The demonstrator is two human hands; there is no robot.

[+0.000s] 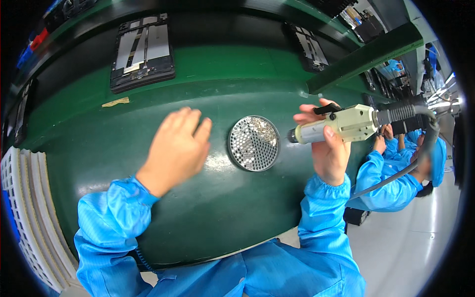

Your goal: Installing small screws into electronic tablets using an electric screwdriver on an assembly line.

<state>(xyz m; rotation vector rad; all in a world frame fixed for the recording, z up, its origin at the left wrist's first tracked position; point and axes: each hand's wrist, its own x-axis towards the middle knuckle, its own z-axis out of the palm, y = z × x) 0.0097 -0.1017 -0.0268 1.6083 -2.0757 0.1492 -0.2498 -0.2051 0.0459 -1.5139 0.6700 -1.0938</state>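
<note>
Over the right side of the worktop point(222, 213), an electric screwdriver point(349, 123) is gripped by the right hand point(332, 157), its long axis pointed left toward the round screw tray point(255, 144), flanked opposite by the left hand point(175, 148), loosely open, palm hidden.

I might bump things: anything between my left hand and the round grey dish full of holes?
Nothing visible: only green benchtop between your left hand and the dish. Your right hand holds the cream-and-grey power tool to the dish's right.
</note>
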